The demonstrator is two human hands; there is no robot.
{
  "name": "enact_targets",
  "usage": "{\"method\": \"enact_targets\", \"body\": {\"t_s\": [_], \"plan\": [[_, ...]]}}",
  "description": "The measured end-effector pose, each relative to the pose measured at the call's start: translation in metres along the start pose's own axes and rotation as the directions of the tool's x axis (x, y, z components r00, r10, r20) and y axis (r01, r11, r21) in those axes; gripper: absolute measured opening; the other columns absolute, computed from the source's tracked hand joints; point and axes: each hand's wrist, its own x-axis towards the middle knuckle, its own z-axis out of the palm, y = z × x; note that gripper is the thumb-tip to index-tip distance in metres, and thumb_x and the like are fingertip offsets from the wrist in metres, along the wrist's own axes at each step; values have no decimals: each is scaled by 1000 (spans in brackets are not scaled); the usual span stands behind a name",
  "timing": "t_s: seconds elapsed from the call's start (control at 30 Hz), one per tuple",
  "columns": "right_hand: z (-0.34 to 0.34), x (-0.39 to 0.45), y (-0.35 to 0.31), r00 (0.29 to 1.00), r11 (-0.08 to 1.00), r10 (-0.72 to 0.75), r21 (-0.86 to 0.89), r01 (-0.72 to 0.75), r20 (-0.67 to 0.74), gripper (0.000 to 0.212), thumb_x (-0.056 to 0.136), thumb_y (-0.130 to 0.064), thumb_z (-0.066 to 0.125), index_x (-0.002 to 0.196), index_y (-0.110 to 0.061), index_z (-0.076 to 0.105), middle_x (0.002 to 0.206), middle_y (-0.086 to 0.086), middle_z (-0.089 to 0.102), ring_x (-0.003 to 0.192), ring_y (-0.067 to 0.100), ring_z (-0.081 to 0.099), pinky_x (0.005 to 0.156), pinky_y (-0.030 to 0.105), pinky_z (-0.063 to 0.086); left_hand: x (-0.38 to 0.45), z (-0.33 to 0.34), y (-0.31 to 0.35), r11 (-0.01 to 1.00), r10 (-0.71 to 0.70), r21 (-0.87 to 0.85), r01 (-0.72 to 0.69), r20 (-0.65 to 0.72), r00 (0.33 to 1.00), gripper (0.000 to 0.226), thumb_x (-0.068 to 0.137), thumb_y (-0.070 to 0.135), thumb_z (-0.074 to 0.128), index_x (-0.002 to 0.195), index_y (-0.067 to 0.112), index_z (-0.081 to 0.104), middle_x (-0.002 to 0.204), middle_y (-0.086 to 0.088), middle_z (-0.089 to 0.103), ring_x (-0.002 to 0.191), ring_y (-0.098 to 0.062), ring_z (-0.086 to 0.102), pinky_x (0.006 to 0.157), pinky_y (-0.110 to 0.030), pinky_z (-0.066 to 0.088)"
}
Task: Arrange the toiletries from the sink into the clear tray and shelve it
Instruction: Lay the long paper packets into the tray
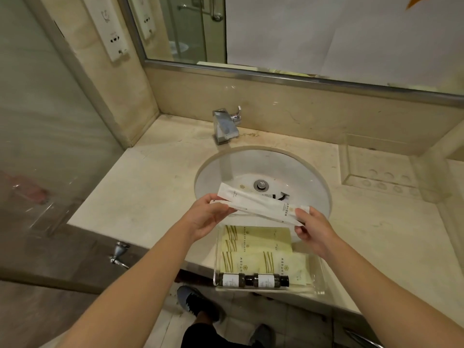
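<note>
Landmark: the clear tray [320, 273], sitting at the near edge of the counter, in front of the sink [213, 169]. Left of the tray's far rim, the left hand [208, 217] is pinching one end of the long white sachets [261, 203] between thumb and fingers; right of that rim, the right hand [312, 228] is pinching the other end, so both hands are closed on the same bundle, and it is hovering just above the tray's far edge, over the near lip of the basin. Judgement on handling: the sachets are looking light, thin and floppy, likely slick paper or film, so holding at both ends is keeping them flat and together; a one-ended grip would probably let them droop or fan apart. Count in hand: at least two, possibly three; the overlap is hiding the exact number. Inside the tray, going from its left wall to its right: pale yellow packets [253, 243] are lying flat and overlapping, four visible by their printed marks, though more may be underneath. Along the tray's near wall, two small dark bottles [253, 280] are lying on their sides end to end; these are looking rigid and apt to roll. Beyond the tray, in the basin, one small dark item [283, 196] is remaining near the drain; too small to identify.
</note>
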Motion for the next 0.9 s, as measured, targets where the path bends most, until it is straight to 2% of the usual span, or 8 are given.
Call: {"method": "enact_targets", "body": {"t_s": [0.2,0.37,0.53,0.63,0.73,0.9], "plan": [[-14,-4,13,1000,998,15,-55,-16,-18,8,95,-13,51,88,-11,54,81,5,60,44,11,39,36,18,27,-10,-18,-25,984,-9,179,-3,64,998,28,68,-7,72,94,-3,62,107,-24,66,97,-34,68,80,-27,60],[-20,-6,18,998,981,8,-193,-19,-59,10,97,-13,50,94,-7,58,59,5,48,38,11,35,33,19,24,-9,-22,-38,976,1,220,4,-22,1000,6,83,-2,67,87,-6,65,91,-21,67,76,-25,71,69,-22,60],[-19,-3,21,998,963,42,-265,-54,-50,15,97,-9,46,99,-6,61,53,3,54,34,10,36,35,18,22,-7,-26,-39,958,11,287,18,-102,995,15,90,5,62,98,-8,60,96,-18,61,68,-18,70,65,-19,60],[-16,-2,22,995,951,78,-295,-93,-62,15,94,-6,47,99,-5,61,47,4,52,32,10,38,34,18,23,-7,-30,-39,943,-4,329,49,-136,991,26,92,6,59,104,-16,59,102,-20,60,67,-17,69,64,-18,60],[-15,-3,21,990,903,114,-406,-140,-87,20,91,-12,46,100,-4,61,51,7,51,34,12,42,35,17,23,-9,-31,-39,923,-31,374,85,-149,988,30,94,7,57,110,-19,56,104,-22,61,65,-16,69,64,-18,60],[-12,-5,6,984,746,63,-647,-158,-167,20,89,-22,44,91,-5,55,56,13,60,35,19,49,37,17,27,-11,-29,-37,893,-64,432,126,-155,986,21,97,6,50,104,-11,59,92,-20,65,62,-15,65,63,-19,60]]}}
